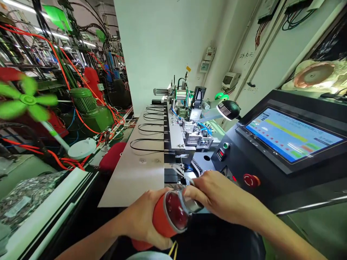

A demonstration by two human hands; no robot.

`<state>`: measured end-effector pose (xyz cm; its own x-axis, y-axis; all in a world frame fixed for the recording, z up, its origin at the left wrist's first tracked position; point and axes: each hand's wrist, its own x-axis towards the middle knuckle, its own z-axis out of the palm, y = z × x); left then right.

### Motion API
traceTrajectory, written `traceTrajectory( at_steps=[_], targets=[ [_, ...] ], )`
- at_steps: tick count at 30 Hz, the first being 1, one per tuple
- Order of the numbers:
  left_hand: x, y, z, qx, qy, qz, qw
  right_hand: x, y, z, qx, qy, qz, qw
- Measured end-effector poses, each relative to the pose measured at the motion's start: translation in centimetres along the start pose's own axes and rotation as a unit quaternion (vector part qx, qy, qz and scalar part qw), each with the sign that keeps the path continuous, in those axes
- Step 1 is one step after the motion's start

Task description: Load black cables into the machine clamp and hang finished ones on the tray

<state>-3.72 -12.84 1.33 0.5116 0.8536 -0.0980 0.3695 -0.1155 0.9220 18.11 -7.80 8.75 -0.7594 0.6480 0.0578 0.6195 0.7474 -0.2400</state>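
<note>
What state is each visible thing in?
Left hand: around red bottle
Right hand: closed on metal cap
Red bottle: tilted
Metal cap: by bottle's neck, attachment unclear
Screen: lit
Lamp: lit
Digital readout: lit red
Green fan: blades blurred, likely spinning
Stop button: can't tell if pressed
Black cables: looped

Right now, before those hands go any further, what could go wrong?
The bottle tilts in the left hand, close to the machine. If the metal cap in the right hand is loose, which I can't tell, any liquid might spill that way. The right arm also appears near the red button, so a careless swing could bump it.
</note>
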Motion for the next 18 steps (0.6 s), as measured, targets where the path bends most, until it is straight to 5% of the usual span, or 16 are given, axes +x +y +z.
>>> traceTrajectory(
  at_steps=[3,6,10,14,18],
  targets=[
    [0.3,-0.2,0.2,-0.02,0.0,0.006,1.0,-1.3,-0.1,-0.8,-0.016,0.098,-0.047,0.994],
    [0.5,-0.2,0.2,-0.022,0.003,0.007,1.0,-2.2,0.4,-1.2,0.033,0.067,-0.117,0.99],
    [0.7,-0.2,0.2,-0.019,-0.001,0.003,1.0,-2.4,1.5,-0.4,0.019,0.065,-0.022,0.997],
    [1.0,-0.3,0.2,-0.025,-0.003,0.003,1.0,-2.9,2.1,-0.2,0.032,0.074,-0.101,0.992],
    [1.1,-0.2,0.4,-0.01,-0.024,-0.004,1.0,-2.9,1.8,0.3,-0.011,0.082,-0.057,0.995]
  ],
)
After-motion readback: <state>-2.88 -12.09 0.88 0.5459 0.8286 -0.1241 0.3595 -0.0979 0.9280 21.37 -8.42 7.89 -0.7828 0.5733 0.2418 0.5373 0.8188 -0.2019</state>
